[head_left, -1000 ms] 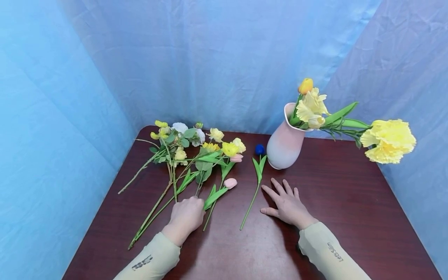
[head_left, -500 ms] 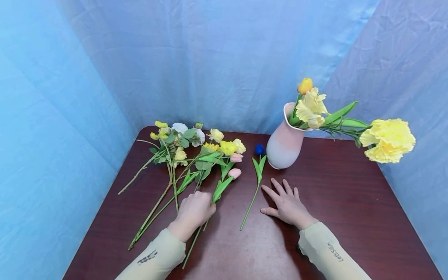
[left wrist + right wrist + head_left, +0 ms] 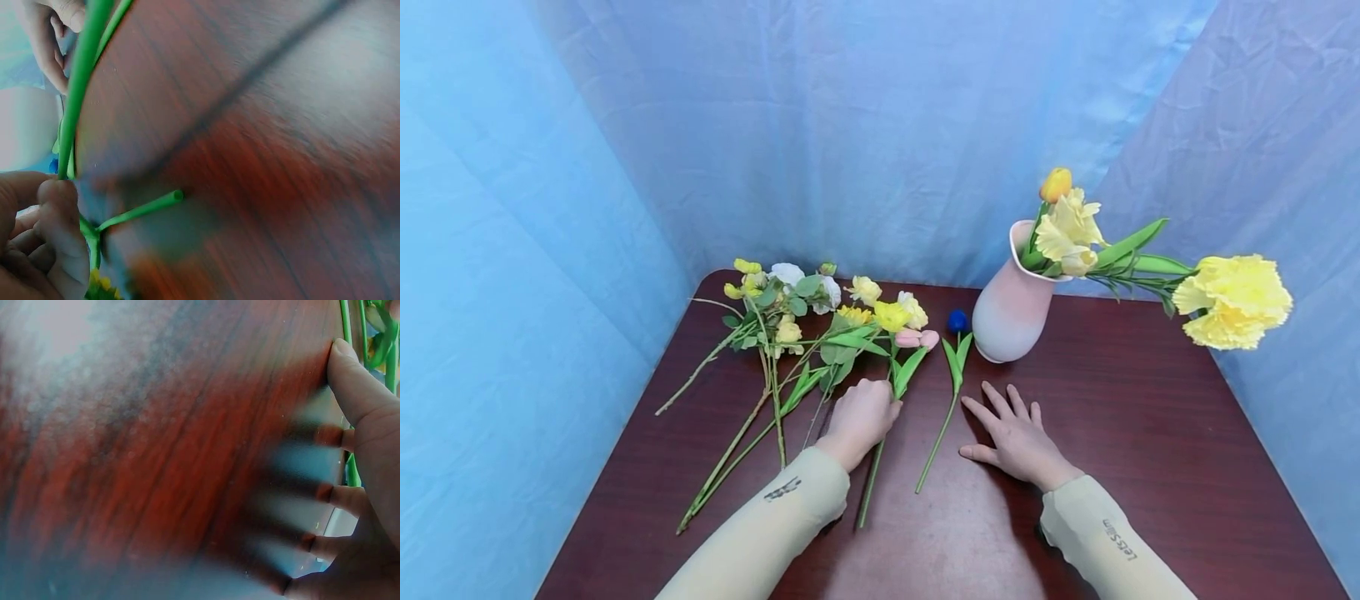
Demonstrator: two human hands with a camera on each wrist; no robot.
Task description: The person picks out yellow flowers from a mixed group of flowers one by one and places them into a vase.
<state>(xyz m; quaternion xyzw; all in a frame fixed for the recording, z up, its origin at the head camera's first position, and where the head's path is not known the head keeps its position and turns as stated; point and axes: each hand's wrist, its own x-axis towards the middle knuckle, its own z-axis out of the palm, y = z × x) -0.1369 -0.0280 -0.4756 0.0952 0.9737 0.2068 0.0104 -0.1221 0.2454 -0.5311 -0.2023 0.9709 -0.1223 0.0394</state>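
Observation:
My left hand (image 3: 861, 417) grips a pink tulip (image 3: 929, 340) by its green stem, the lower end sticking out below the fist. In the left wrist view, thumb and fingers pinch that stem (image 3: 80, 94). A second pink tulip (image 3: 907, 338) lies right beside the held bloom. My right hand (image 3: 1017, 439) rests on the table with its fingers spread, holding nothing. Just left of its fingertips lies a blue tulip (image 3: 957, 322) with a green stem. Behind the right hand stands a pink-and-white vase (image 3: 1013, 310) bearing an orange-yellow tulip (image 3: 1056, 185) and pale yellow flowers.
To the left, several yellow and white flowers (image 3: 787, 273) lie in an overlapping pile, their long stems (image 3: 730, 450) reaching toward the front. A large yellow carnation (image 3: 1234, 302) leans far out of the vase to the right. Blue curtains (image 3: 880, 142) surround the dark wooden table (image 3: 1150, 433).
My left hand has drawn the pink tulip out from beside the pile, moving right and away from me. Its bloom now sits by the other pink one. The right hand has stayed put.

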